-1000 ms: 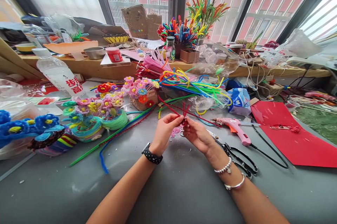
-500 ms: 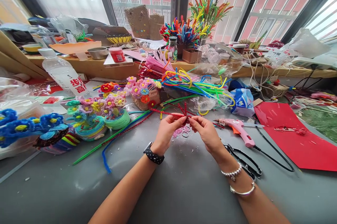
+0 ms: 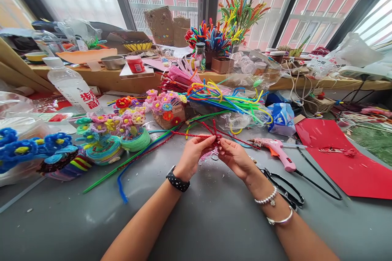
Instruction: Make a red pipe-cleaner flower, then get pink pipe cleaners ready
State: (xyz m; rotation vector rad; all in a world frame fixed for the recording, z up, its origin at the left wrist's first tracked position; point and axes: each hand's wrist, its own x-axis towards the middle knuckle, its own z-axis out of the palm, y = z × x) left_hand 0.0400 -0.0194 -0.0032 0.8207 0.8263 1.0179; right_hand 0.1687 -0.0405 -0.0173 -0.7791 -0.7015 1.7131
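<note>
My left hand [image 3: 193, 155] and my right hand [image 3: 234, 157] meet above the grey table [image 3: 199, 220], fingertips pinched together on a bundle of glittery red pipe cleaners [image 3: 214, 132]. The red strands cross between my fingers and splay out to both sides and upward. My left wrist wears a black dotted watch [image 3: 177, 179]; my right wrist carries a bead bracelet and a silver bangle. Pink fluff and a small metal ring lie on the table just under my hands.
A pink glue gun [image 3: 275, 152] and black scissors [image 3: 284, 189] lie to the right, beside red paper [image 3: 339, 163]. Pipe-cleaner flower pots [image 3: 122, 130], a water bottle [image 3: 73, 87] and blue flowers [image 3: 33, 146] stand left. Loose coloured pipe cleaners [image 3: 226, 99] pile up behind.
My hands have kept twisting the red pipe cleaners; the strands have shifted from upright to crossed and spread sideways. My right hand dropped slightly lower.
</note>
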